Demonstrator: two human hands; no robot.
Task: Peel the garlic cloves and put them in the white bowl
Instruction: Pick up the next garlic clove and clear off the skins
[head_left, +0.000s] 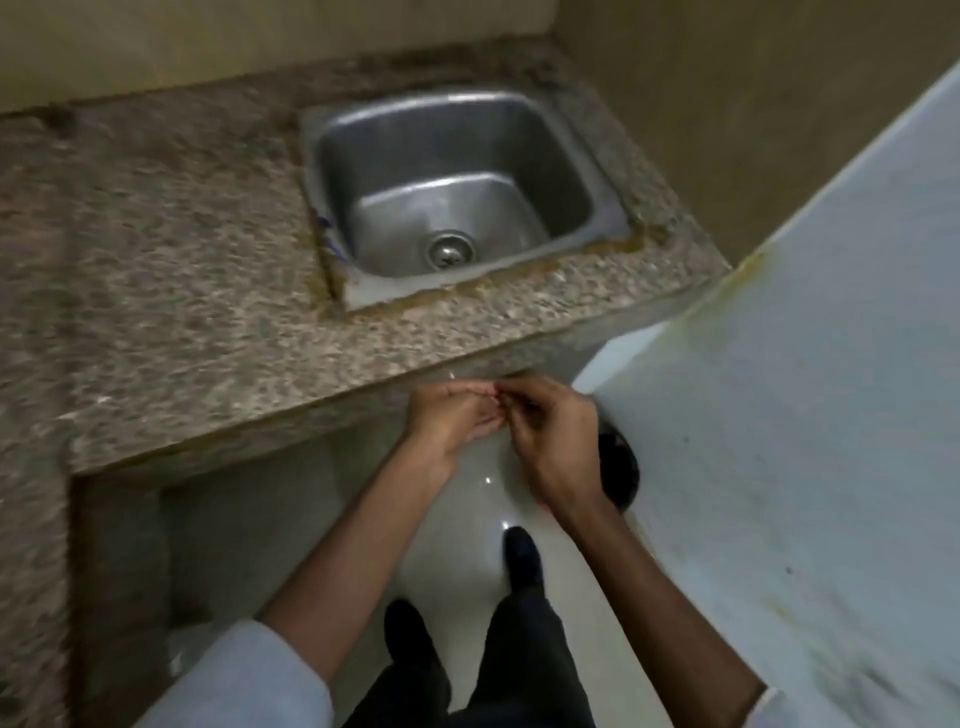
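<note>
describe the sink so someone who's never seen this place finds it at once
Start at the speckled granite counter that fills the upper left. Set into its right end is a square steel sink with a round drain. It is the only shiny metal thing in view.

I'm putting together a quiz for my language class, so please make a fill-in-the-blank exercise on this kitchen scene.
The steel ___ is set into the speckled counter.
The left hand and right hand meet just ___ the counter's front edge.
The round drain lies at the ___ of the basin.
Missing words: sink; below; bottom.
</note>
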